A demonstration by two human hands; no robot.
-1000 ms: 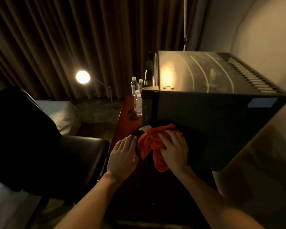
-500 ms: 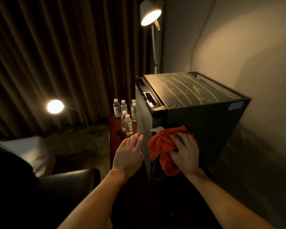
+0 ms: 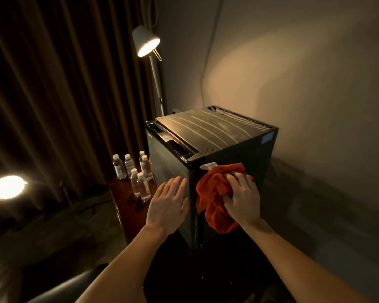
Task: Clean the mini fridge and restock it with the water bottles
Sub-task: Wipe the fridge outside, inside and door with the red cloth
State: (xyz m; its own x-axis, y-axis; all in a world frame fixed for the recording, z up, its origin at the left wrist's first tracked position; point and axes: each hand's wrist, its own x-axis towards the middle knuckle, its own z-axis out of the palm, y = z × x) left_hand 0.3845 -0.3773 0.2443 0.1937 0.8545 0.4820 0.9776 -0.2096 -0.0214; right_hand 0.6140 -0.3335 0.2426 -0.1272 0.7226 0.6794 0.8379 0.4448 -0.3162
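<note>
A black mini fridge (image 3: 234, 158) stands on a dark wooden table against the wall, its door closed. My right hand (image 3: 242, 199) presses a bunched red cloth (image 3: 214, 197) against the fridge's side panel near the front corner, fingers curled into the cloth. My left hand (image 3: 167, 203) lies flat with straight fingers against the fridge's door face. Several small water bottles (image 3: 138, 173) with white caps stand on the table left of the fridge.
A floor lamp (image 3: 146, 43) shines down behind the fridge. Dark curtains (image 3: 64, 84) hang at the left, with a second bright lamp (image 3: 8, 186) low at the left edge. A dark chair seat (image 3: 59, 287) sits at the lower left. A beige wall (image 3: 304, 73) is to the right.
The view has pulled back and tilted up, showing more of the fridge, the bottles and the floor lamp. Both hands stay at the fridge's front corner, the cloth still pressed to its side.
</note>
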